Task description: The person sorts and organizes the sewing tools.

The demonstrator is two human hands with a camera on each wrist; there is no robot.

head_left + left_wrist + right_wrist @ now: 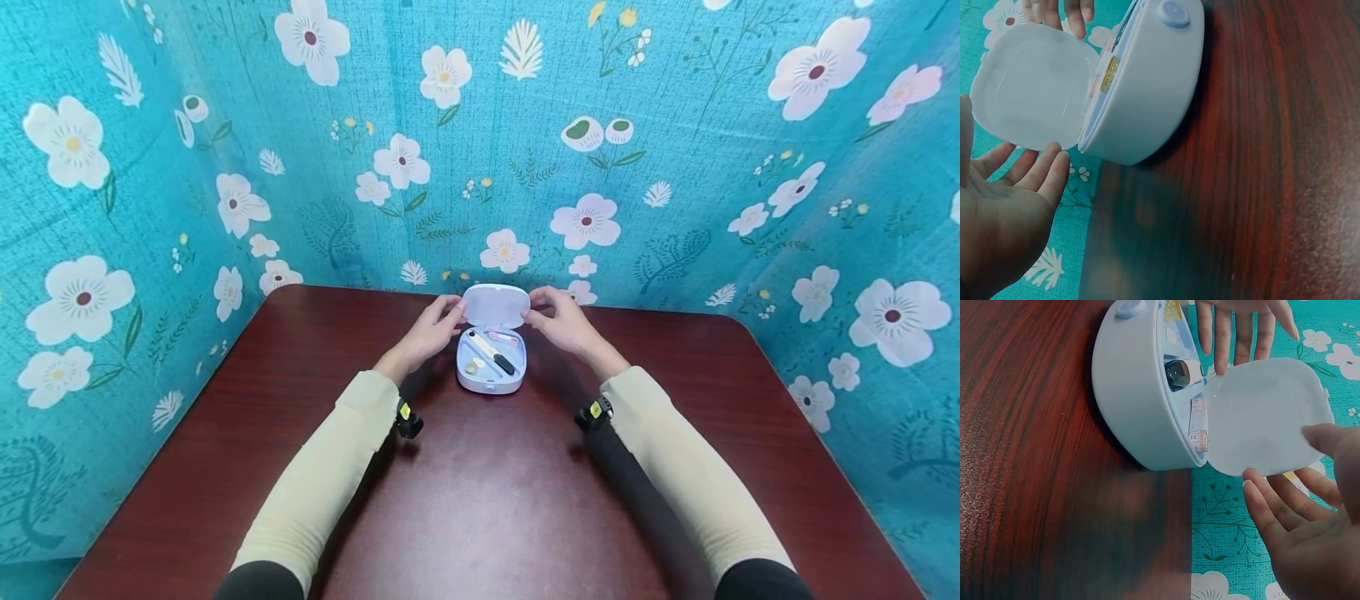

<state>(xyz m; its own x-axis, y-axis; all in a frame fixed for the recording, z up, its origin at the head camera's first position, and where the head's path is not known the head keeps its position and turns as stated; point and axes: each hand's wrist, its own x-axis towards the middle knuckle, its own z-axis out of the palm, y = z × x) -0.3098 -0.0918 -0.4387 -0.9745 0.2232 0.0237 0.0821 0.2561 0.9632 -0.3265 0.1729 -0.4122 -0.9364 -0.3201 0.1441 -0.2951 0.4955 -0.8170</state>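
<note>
A pale blue case (489, 384) rests near the table's back edge, its white lid (497, 306) raised upright. My left hand (432, 330) is at the lid's left edge, fingers extended, fingertips right at the rim. At the opposite edge, my right hand (561, 322) holds the lid with the thumb (1319, 436) over its inner face and fingers along the rim. Inside lie a long white tool with a black end (504, 363), a printed measuring tape (1198, 425) and a gold dimpled thimble (1110, 74). A round button (1174, 14) sits on the case's front wall.
The case stands on a dark red-brown wooden table (487, 492). Teal cloth with printed flowers (450, 167) hangs behind the table and along both sides. Each wrist carries a small black camera (408, 419) on a strap.
</note>
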